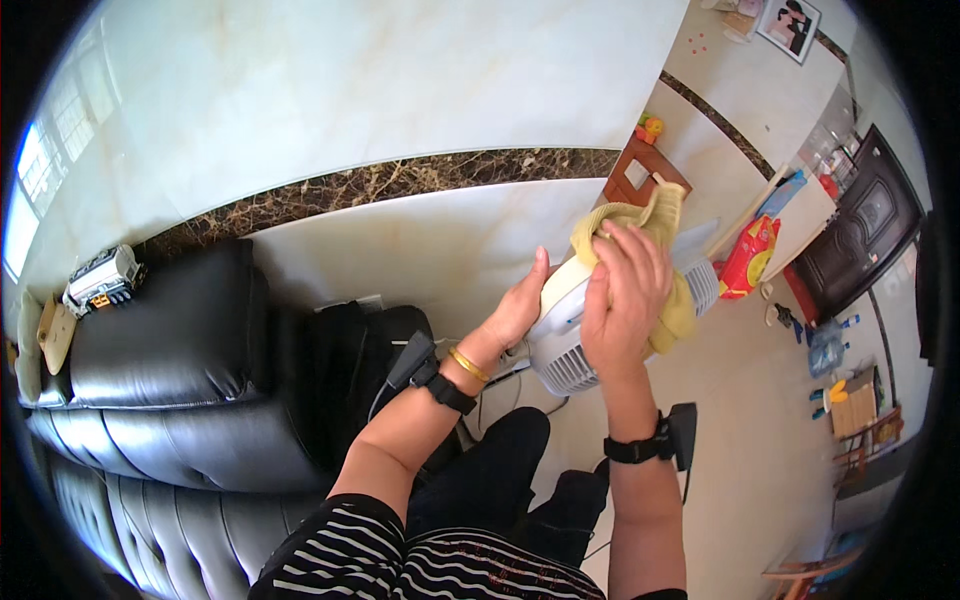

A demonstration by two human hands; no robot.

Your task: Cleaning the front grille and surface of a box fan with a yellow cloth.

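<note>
A white plastic appliance with slatted vents (pixel 570 369), possibly a fan or heater, is in front of me at an angle. My left hand (pixel 519 309) holds its left edge, thumb up along the side and the other fingers mostly hidden behind. A yellow ribbed cloth (pixel 667 214) drapes over the top and far side of the appliance. My right hand (pixel 626 300) lies on the cloth, pressing it against the casing with the fingers bent over it. Much of the appliance's upper face is hidden by the cloth and this hand.
A black leather sofa (pixel 165 352) stands at left, bearing a toy truck (pixel 105 277). Black bags or cloth (pixel 367 352) lie beside its arm. A marble-banded wall (pixel 420 172) runs ahead. At right are a red bag (pixel 750 259), water bottles (pixel 825 352) and a dark door (pixel 862 225).
</note>
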